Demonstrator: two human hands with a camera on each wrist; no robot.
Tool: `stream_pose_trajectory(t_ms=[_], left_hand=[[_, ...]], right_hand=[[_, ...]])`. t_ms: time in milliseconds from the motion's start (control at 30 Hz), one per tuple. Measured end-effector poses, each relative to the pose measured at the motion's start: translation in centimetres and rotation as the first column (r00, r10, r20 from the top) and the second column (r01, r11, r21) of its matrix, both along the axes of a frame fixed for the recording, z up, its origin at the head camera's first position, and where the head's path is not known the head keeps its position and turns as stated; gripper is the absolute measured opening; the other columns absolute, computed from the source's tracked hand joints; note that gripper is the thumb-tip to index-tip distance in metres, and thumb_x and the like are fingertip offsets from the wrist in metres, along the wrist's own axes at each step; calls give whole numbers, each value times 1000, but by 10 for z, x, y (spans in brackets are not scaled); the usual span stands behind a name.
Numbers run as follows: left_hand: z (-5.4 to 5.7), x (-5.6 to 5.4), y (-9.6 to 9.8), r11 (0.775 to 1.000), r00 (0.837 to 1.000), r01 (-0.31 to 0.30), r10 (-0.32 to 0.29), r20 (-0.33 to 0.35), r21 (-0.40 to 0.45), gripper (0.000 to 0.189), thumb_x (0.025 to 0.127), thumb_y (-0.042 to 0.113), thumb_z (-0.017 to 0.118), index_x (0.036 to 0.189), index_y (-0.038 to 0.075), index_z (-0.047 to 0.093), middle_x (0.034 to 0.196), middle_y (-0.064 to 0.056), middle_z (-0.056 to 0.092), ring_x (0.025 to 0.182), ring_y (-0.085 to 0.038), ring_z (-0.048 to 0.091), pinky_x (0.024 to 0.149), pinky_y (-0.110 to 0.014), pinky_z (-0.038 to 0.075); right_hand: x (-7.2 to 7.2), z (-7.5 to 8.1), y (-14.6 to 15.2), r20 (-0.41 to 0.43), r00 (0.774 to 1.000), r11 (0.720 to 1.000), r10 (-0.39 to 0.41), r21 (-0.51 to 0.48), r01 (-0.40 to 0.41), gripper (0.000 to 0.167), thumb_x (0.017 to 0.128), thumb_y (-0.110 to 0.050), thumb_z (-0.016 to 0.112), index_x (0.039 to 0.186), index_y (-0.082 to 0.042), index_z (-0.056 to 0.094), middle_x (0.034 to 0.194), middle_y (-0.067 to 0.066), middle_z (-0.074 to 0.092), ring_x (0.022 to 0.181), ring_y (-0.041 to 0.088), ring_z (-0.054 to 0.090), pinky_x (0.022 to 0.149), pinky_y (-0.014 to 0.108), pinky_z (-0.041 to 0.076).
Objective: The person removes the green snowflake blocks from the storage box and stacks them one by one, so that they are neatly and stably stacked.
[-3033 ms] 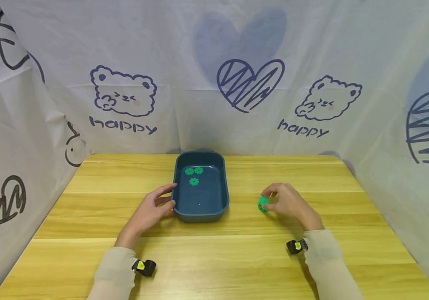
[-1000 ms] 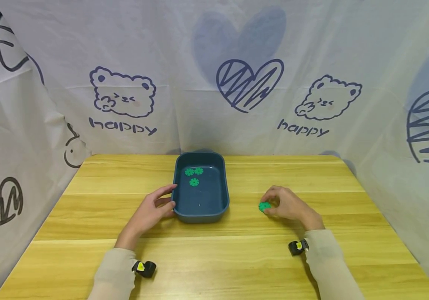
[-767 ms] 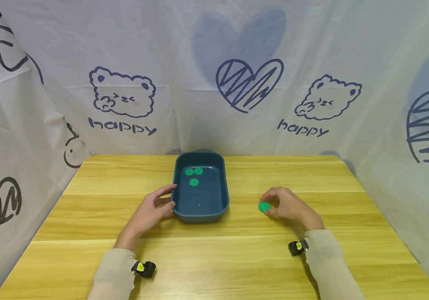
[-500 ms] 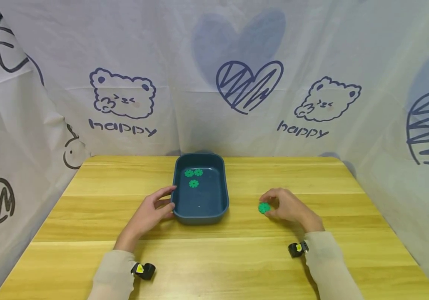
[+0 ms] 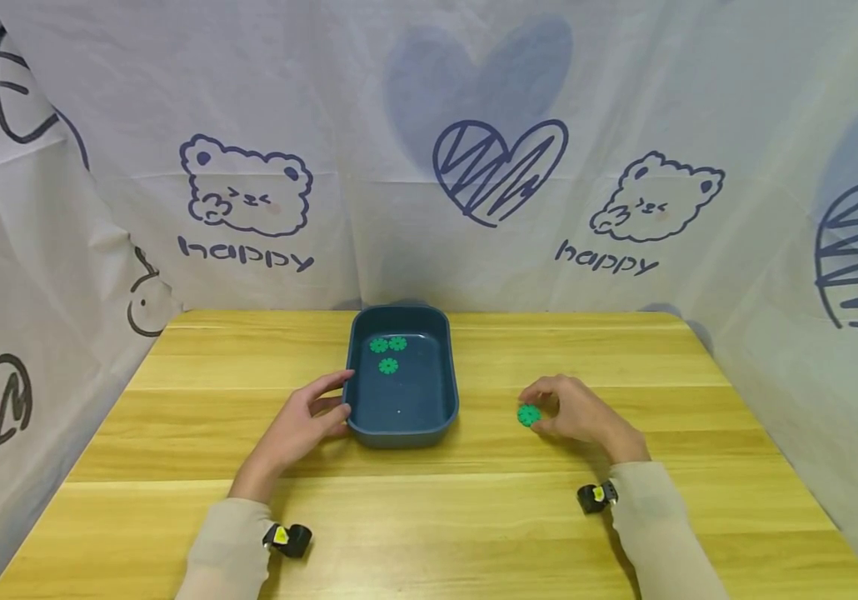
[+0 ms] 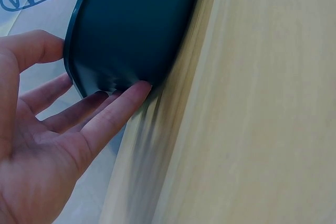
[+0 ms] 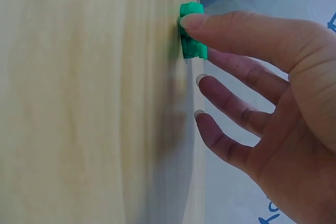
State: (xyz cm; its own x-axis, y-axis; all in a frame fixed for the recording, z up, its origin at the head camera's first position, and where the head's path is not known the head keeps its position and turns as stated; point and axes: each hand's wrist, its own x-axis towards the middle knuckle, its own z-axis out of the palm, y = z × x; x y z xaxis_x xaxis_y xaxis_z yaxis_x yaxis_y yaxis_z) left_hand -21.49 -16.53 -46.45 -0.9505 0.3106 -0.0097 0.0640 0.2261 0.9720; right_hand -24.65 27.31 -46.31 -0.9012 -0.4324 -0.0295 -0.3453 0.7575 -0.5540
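A dark blue rectangular tub (image 5: pixel 399 417) stands on the table with three green flower-shaped plastic discs (image 5: pixel 388 366) flat on its floor. My left hand (image 5: pixel 305 423) rests its fingertips and thumb against the tub's left outer wall, fingers fairly straight, none inside. To the right of the tub, my right hand (image 5: pixel 575 412) pinches a small stack of the same green discs (image 5: pixel 527 415) between thumb and index finger, low at the tabletop. In the right wrist view the stack (image 7: pixel 193 45) shows its notched edge; the other fingers curve loosely without touching it.
The wood-grain table (image 5: pixel 429 517) stretches around the tub and both hands. A white cloth (image 5: pixel 399 225) printed with bears and hearts hangs behind and at both sides, close to the tub's far end. Small black cameras sit at both wrists.
Three seconds ago a green disc was held tilted above darker ones; now it lies level on the stack, and my right hand is slightly lower. My left hand and the tub have stayed put.
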Motion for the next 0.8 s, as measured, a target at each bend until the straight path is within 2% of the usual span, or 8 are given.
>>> stream_pose_trajectory(t_ms=[367,800], left_hand=[[0,0,0,1000,1000,3,-3,-3,6,57,103,6,57,158,5,39,162,-25,36,139,-48,50,95,-42,63],[-1,0,0,1000,1000,2,-2,0,4,57,103,6,57,158,5,39,163,-25,35,140,-48,50,95,-42,63]], right_hand=[[4,4,5,25,1000,1000,7,2,-7,45,82,-3,81,125,-12,72,125,6,72,115,28,65,106,53,55],[3,3,6,32,999,1000,-3,-17,3,42,84,5,74,123,-11,73,118,7,73,109,26,66,100,51,58]])
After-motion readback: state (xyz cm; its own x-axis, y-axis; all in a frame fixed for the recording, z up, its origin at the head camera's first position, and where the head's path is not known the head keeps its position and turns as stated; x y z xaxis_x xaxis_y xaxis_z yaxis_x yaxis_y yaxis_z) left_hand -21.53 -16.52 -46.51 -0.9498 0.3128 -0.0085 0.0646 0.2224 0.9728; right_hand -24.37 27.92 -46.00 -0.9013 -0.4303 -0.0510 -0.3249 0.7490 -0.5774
